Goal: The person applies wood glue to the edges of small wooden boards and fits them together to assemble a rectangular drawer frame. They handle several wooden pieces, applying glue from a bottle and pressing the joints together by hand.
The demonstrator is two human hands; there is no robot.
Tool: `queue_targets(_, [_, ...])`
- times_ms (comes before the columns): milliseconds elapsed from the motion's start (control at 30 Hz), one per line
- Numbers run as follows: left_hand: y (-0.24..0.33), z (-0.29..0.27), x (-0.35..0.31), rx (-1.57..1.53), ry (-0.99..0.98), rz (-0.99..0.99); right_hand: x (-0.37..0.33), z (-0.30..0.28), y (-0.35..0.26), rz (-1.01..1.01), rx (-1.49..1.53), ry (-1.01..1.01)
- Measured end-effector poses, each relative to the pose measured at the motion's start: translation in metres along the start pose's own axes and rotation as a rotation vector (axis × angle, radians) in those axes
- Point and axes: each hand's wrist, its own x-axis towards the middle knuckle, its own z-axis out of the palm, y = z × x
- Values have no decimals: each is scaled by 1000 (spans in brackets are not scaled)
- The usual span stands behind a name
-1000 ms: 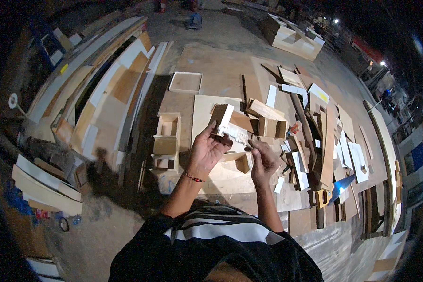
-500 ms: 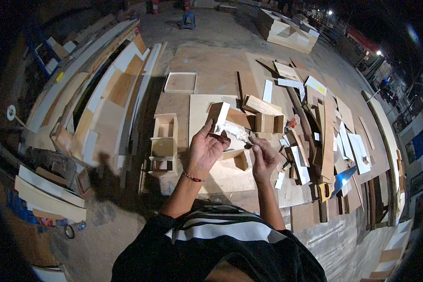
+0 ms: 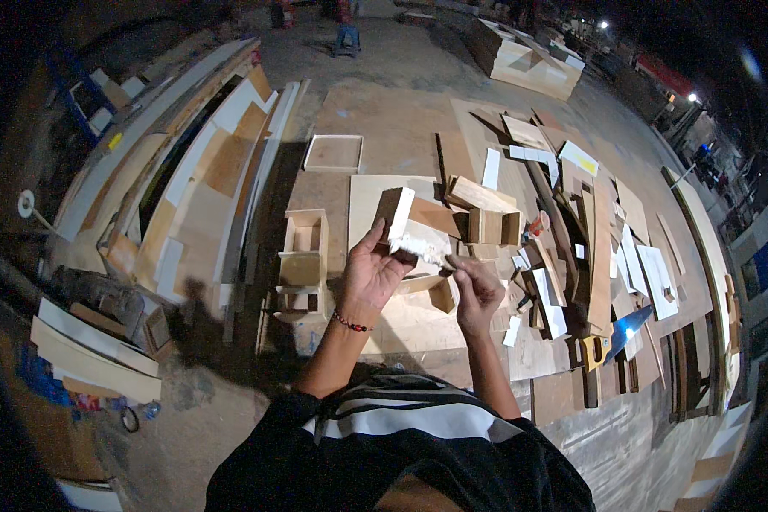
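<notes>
My left hand (image 3: 374,275), a beaded bracelet at its wrist, is closed around the lower end of a small wooden box-like piece (image 3: 391,210) with a pale edge. In my right hand (image 3: 480,294), the fingers pinch the short handle of what looks like a brush (image 3: 427,248), its ragged end smeared white. That white end meets the lower part of the wooden piece near my left fingertips. Below the hands lies a pale board (image 3: 392,333), with an open wooden box (image 3: 440,294) on it. My fingers partly hide the handle.
Open wooden boxes (image 3: 303,230) stand along the left of the work sheet; a shallow tray (image 3: 334,154) lies farther back. Right, wood offcuts (image 3: 599,264) and a handsaw (image 3: 620,335) with a yellow handle crowd together. Long boards (image 3: 222,162) are stacked at left.
The brush's white end has shifted down slightly against the wooden piece, and my right hand has moved a little. The left hand keeps its hold; the whole view has shifted slightly.
</notes>
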Motion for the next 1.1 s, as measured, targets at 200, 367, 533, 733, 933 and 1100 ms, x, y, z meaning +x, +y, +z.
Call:
queue_targets(200, [4,-30,12,-106,-220,-112,1,1,8,-6,153,112])
queue_targets(367, [-1,-34,14,-54,-245,-134,16,2,11,28,178,125])
queue_targets(533, [-1,-26,14,-10,-189,-77,10,2,4,-14,79,51])
queue_targets(733, [5,-33,16,-76,-180,-74,-1,-3,7,101,189,85])
queue_targets(933, [-3,-16,7,-26,-164,-122,21,-7,17,-14,158,186])
queue_targets(1100, [-6,-12,3,-56,-203,-149,30,-2,12,-23,84,197])
